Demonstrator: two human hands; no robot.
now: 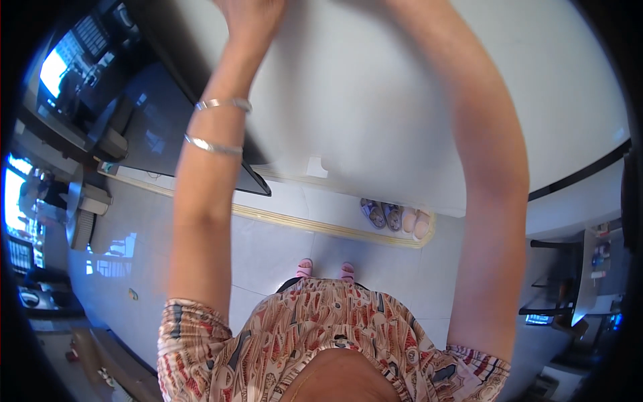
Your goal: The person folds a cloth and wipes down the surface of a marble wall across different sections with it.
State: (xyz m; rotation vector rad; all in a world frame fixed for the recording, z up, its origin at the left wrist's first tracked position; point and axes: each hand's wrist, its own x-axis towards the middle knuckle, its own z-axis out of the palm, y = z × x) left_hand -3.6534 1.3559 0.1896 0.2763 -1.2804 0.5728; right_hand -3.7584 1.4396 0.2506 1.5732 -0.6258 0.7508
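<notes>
Both my arms stretch up over a white wall [362, 100]. My left hand [253, 12] is at the top edge, close to the wall, with only its back and wrist in view. Its fingers are cut off, so whether it holds anything cannot be seen. Two silver bangles [214, 145] circle the left forearm. The right forearm runs out past the top edge, and my right hand is outside the picture.
A large dark television screen [154, 114] stands left of my left arm. Below it runs a yellow-edged ledge [295, 220], with two pairs of slippers [395, 218] to its right. A white wall socket [316, 167] sits low. Chairs [556, 275] are at far right.
</notes>
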